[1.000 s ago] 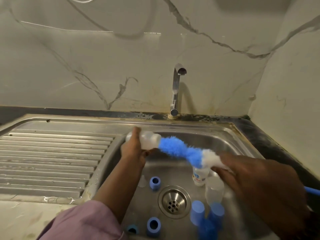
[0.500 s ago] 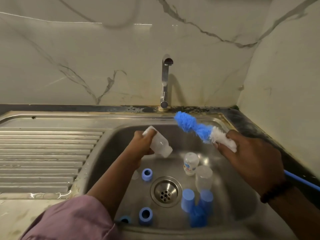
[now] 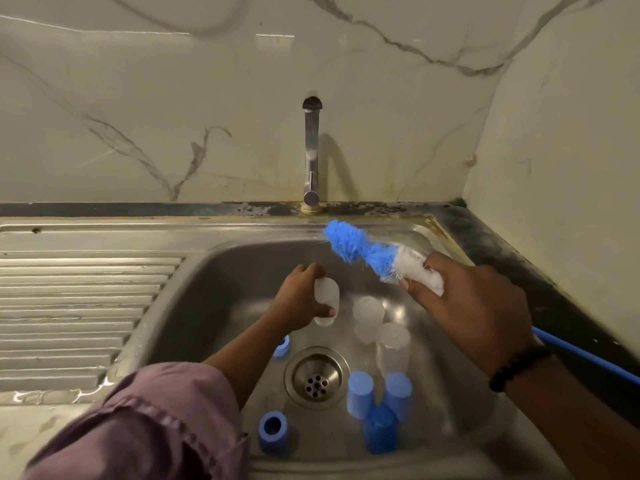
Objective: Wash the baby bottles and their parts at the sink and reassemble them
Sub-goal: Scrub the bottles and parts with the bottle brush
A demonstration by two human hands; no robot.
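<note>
Marble-veined wall panels (image 3: 207,98) rise behind a steel sink (image 3: 214,271), and a chrome tap (image 3: 311,150) stands upright at the back rim, right behind the basin. To the tap's left runs the ribbed draining board (image 3: 79,306); to its right a dark, stained bench edge (image 3: 502,254) meets the corner of the walls.

Down in the basin, straight out from the tap, the left hand (image 3: 299,299) has its grip curled round a clear baby bottle (image 3: 325,301), fingers over the top and thumb across the lower part, holding it roughly upright. Beside it, a little right of the tap's line, two more clear bottles (image 3: 369,315) stand close together on the basin floor, the nearer one (image 3: 393,344) just behind the blue caps. The right hand (image 3: 474,306) is raised above the basin to the tap's right, its grip closed round the white part of a bottle brush (image 3: 360,251); the blue bristle head points up and back toward the tap's base, and the blue handle (image 3: 588,358) trails out past the wrist, which wears a dark beaded bracelet (image 3: 519,367).

Directly below the tap sits the drain (image 3: 316,377). Three blue caps (image 3: 379,407) cluster just right of it, touching one another. One blue ring (image 3: 273,427) lies near the front wall left of the drain, and another (image 3: 282,346) peeks out from behind the left forearm, which has a mauve sleeve (image 3: 156,420).
</note>
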